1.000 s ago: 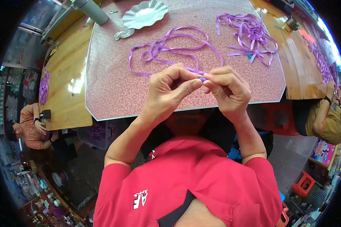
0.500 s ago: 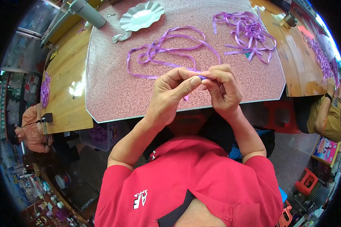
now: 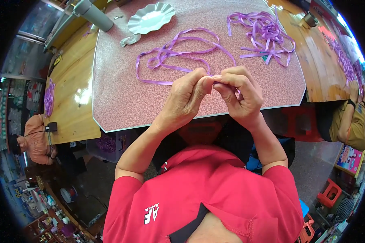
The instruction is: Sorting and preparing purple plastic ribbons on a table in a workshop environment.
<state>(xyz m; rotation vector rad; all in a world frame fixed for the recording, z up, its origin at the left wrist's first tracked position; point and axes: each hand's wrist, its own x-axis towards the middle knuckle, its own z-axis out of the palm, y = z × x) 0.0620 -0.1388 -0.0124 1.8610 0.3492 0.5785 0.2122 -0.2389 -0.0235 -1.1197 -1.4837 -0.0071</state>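
Over the near part of the table, my left hand (image 3: 188,95) and my right hand (image 3: 241,92) meet fingertip to fingertip. Both are closed in a pinch on a purple ribbon (image 3: 172,53), whose pinched part is mostly hidden by my fingers. A short bit of it shows below my right fingers. The rest of the ribbon lies in loose loops on the pink speckled tabletop (image 3: 125,103), just beyond my hands. Farther right is a tangled heap of purple ribbons (image 3: 265,34) with a small green piece under its edge.
A scalloped pale plate (image 3: 151,18) sits at the far side, beside a crumpled white wad (image 3: 129,40) and a grey bottle (image 3: 94,15). Wooden tables (image 3: 71,97) flank mine, with more purple ribbons. Other people sit at left (image 3: 36,137) and right (image 3: 348,125). A red stool (image 3: 300,123) stands below.
My left wrist has turned and its fingers have curled in more around the ribbon. My right hand has shifted slightly to the right and nearer. The loops on the table lie still.
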